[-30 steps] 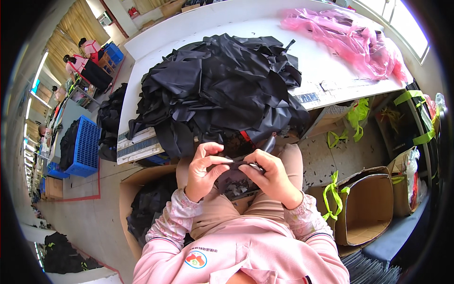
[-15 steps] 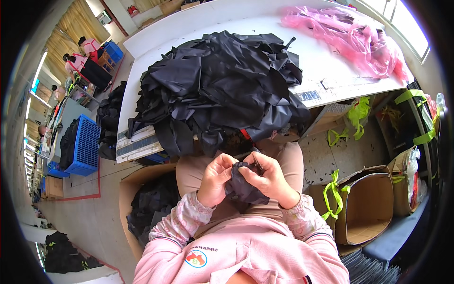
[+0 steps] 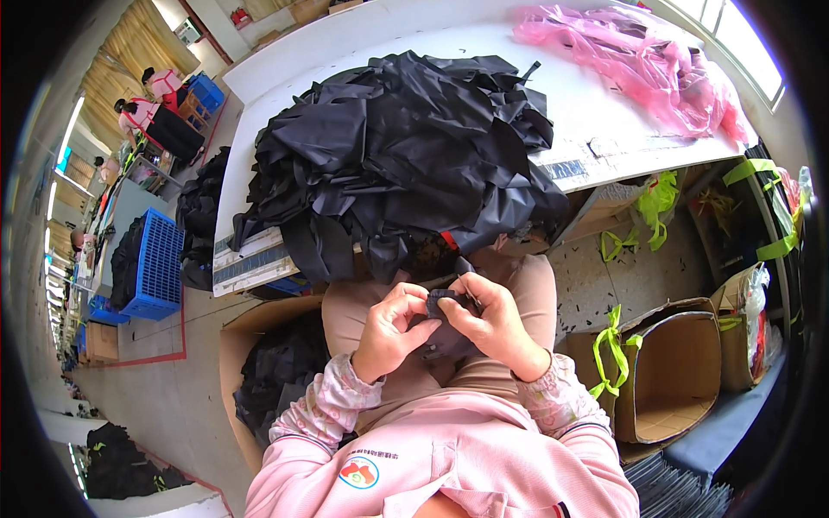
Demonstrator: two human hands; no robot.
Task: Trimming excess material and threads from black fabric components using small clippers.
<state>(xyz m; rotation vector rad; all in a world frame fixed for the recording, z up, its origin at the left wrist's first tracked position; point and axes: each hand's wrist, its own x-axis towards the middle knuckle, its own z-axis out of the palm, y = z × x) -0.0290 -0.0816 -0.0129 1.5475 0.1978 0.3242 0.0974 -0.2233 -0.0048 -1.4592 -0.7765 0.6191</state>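
Observation:
Over my lap I hold a small black fabric piece (image 3: 446, 338), gathered between both hands. My left hand (image 3: 390, 331) is closed on its left side, thumb and curled fingers at the edge. My right hand (image 3: 496, 325) pinches the top edge between thumb and fingers. A slim dark thing (image 3: 465, 266) pokes up beside the right fingers; its kind is too small to make out. Just beyond my hands, a large heap of black fabric pieces (image 3: 406, 147) covers much of the white table (image 3: 596, 112) and hangs over its near edge.
A cardboard box (image 3: 231, 354) with black pieces stands by my left leg. On the right is an open cardboard box (image 3: 673, 380) with a yellow-green tie (image 3: 610, 358). Pink plastic (image 3: 639, 69) lies on the table. A blue crate (image 3: 155, 268) and co-workers (image 3: 155, 121) are at left.
My left hand has shifted slightly left and its thumb and index finger have parted a little. The right hand keeps its pinch on the fabric piece, and the slim dark thing now points upward.

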